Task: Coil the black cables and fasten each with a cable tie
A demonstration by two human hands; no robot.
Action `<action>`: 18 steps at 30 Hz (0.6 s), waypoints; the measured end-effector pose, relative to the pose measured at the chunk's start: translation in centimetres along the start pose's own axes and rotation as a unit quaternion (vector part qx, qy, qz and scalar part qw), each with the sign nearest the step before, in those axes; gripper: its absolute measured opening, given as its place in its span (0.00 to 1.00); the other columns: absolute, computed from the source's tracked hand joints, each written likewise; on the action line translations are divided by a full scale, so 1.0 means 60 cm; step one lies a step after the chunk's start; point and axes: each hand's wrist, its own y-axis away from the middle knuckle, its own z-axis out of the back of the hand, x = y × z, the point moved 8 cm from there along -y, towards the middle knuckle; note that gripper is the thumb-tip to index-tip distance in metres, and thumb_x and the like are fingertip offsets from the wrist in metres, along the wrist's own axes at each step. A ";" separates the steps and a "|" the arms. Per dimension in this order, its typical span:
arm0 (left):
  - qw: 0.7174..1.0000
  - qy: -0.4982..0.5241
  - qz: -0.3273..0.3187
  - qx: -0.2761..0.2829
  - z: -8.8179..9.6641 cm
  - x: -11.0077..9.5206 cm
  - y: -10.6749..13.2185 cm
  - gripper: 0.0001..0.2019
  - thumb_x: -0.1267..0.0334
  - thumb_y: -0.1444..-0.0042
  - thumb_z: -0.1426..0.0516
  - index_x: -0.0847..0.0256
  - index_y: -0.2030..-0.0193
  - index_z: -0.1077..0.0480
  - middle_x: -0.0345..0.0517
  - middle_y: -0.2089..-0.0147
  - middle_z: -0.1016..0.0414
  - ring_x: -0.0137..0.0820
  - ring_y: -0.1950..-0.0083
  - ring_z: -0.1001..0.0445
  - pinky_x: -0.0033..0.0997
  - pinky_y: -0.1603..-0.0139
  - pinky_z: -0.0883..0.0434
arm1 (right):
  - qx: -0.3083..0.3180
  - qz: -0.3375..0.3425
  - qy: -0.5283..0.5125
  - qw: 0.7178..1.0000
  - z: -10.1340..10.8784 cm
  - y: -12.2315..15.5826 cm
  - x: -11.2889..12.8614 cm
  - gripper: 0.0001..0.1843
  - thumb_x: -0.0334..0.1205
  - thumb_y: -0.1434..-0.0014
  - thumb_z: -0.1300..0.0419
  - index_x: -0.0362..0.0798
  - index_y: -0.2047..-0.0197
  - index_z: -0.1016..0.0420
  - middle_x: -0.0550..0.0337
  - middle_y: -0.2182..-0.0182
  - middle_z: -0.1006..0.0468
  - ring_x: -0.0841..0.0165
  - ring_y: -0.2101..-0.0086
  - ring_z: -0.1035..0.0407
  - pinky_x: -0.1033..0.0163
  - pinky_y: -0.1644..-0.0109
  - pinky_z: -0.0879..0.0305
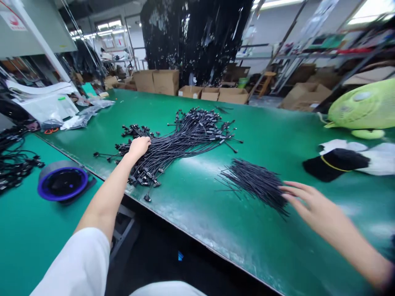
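Note:
My left hand (140, 146) is closed at the near left part of a heap of black cables (185, 139) with small connectors at their ends. Its fingers curl downward, so how many cables it grips is hidden. On the right, my right hand (311, 205) reaches in with fingers extended, slightly blurred. Its fingertips touch the right end of a loose pile of thin black strips (256, 181), which look like cable ties. Between thumb and fingers I make out nothing held.
A black bundle with a yellow band (336, 162) lies at the right, near a yellow-green mesh bag (364, 105). A purple-rimmed round dish (63, 183) and more cables (18, 160) are on the left. Cardboard boxes (166, 82) line the far side.

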 end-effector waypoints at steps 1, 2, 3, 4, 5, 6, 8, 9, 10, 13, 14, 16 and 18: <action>1.000 0.007 -0.009 -0.016 0.009 -0.007 -0.002 0.11 0.66 0.37 0.50 0.66 0.57 0.27 0.58 0.53 0.23 0.42 0.49 0.28 0.40 0.45 0.34 | 0.014 -0.001 -0.011 1.000 -0.016 -0.019 0.030 0.14 0.54 0.38 0.49 0.64 0.60 0.23 0.49 0.53 0.23 0.51 0.53 0.28 0.43 0.48 0.33; 0.999 0.016 -0.022 -0.040 0.021 -0.021 0.004 0.13 0.65 0.35 0.52 0.65 0.56 0.27 0.58 0.51 0.24 0.41 0.48 0.28 0.38 0.44 0.35 | 0.034 0.000 -0.025 0.999 -0.032 -0.039 0.066 0.15 0.53 0.38 0.49 0.61 0.59 0.23 0.51 0.53 0.23 0.52 0.52 0.28 0.44 0.46 0.33; 0.996 0.034 -0.045 -0.068 0.036 -0.043 0.019 0.14 0.64 0.34 0.54 0.65 0.54 0.28 0.57 0.49 0.25 0.40 0.47 0.29 0.38 0.43 0.35 | 0.053 0.007 -0.042 0.998 -0.047 -0.059 0.107 0.16 0.52 0.37 0.50 0.58 0.56 0.24 0.52 0.52 0.23 0.54 0.52 0.28 0.45 0.44 0.34; 0.991 0.056 -0.074 -0.093 0.053 -0.072 0.041 0.16 0.62 0.33 0.56 0.64 0.53 0.29 0.57 0.48 0.26 0.39 0.46 0.30 0.37 0.43 0.36 | 0.066 0.022 -0.063 0.996 -0.060 -0.079 0.153 0.17 0.50 0.36 0.50 0.54 0.52 0.25 0.51 0.51 0.24 0.56 0.51 0.28 0.46 0.43 0.34; 0.980 0.096 -0.123 -0.120 0.073 -0.109 0.070 0.16 0.61 0.33 0.56 0.63 0.54 0.28 0.55 0.50 0.25 0.38 0.48 0.29 0.36 0.43 0.36 | 0.072 0.038 -0.086 0.993 -0.072 -0.100 0.200 0.19 0.48 0.36 0.50 0.52 0.45 0.29 0.50 0.48 0.26 0.59 0.52 0.28 0.48 0.44 0.33; 0.964 0.146 -0.180 -0.130 0.092 -0.151 0.106 0.16 0.59 0.34 0.55 0.61 0.57 0.27 0.54 0.54 0.25 0.38 0.51 0.28 0.36 0.45 0.34 | 0.071 0.053 -0.114 0.990 -0.082 -0.120 0.245 0.23 0.46 0.35 0.49 0.50 0.39 0.36 0.49 0.45 0.29 0.63 0.55 0.27 0.52 0.47 0.31; 0.928 0.230 -0.274 -0.101 0.123 -0.228 0.183 0.15 0.59 0.35 0.53 0.59 0.61 0.26 0.52 0.59 0.24 0.38 0.57 0.27 0.35 0.50 0.32 | 0.043 0.107 -0.158 0.981 -0.097 -0.162 0.329 0.30 0.44 0.37 0.45 0.49 0.34 0.45 0.46 0.39 0.38 0.68 0.59 0.28 0.58 0.52 0.29; 0.917 0.258 -0.295 -0.071 0.134 -0.254 0.217 0.14 0.59 0.36 0.51 0.58 0.61 0.26 0.52 0.60 0.23 0.37 0.58 0.26 0.34 0.52 0.31 | 0.034 0.140 -0.148 0.978 -0.104 -0.183 0.363 0.26 0.43 0.37 0.44 0.49 0.37 0.40 0.48 0.41 0.35 0.69 0.59 0.29 0.60 0.53 0.30; 0.906 0.281 -0.311 -0.049 0.143 -0.269 0.248 0.12 0.59 0.36 0.50 0.57 0.61 0.25 0.50 0.61 0.23 0.36 0.59 0.26 0.32 0.54 0.30 | 0.033 0.163 -0.115 0.979 -0.111 -0.206 0.386 0.18 0.41 0.36 0.45 0.49 0.44 0.33 0.51 0.47 0.30 0.70 0.60 0.30 0.62 0.54 0.31; 0.922 0.326 -0.207 -0.034 0.147 -0.213 0.280 0.10 0.56 0.39 0.46 0.55 0.60 0.24 0.47 0.60 0.22 0.37 0.59 0.25 0.30 0.55 0.30 | -0.015 0.142 -0.012 0.990 -0.080 -0.284 0.376 0.12 0.33 0.34 0.50 0.46 0.62 0.25 0.52 0.60 0.27 0.66 0.58 0.33 0.60 0.51 0.35; 0.934 0.323 -0.150 -0.019 0.133 -0.173 0.273 0.10 0.55 0.41 0.44 0.55 0.60 0.25 0.46 0.61 0.22 0.37 0.60 0.25 0.30 0.56 0.30 | -0.052 0.114 0.021 0.992 -0.046 -0.306 0.353 0.12 0.32 0.35 0.51 0.45 0.63 0.25 0.50 0.59 0.27 0.64 0.55 0.34 0.58 0.49 0.37; 0.946 0.317 -0.051 0.041 0.090 -0.095 0.248 0.13 0.50 0.42 0.43 0.56 0.63 0.26 0.42 0.69 0.25 0.34 0.66 0.28 0.28 0.64 0.32 | -0.121 0.052 0.120 0.984 0.040 -0.327 0.299 0.12 0.33 0.34 0.50 0.43 0.60 0.25 0.47 0.54 0.28 0.62 0.51 0.35 0.55 0.46 0.39; 0.930 0.343 -0.024 0.132 0.042 -0.052 0.231 0.16 0.48 0.41 0.46 0.58 0.64 0.27 0.38 0.74 0.31 0.30 0.72 0.34 0.25 0.71 0.36 | -0.138 0.001 0.242 0.960 0.117 -0.320 0.255 0.14 0.36 0.33 0.52 0.42 0.56 0.25 0.48 0.53 0.26 0.63 0.51 0.33 0.57 0.47 0.39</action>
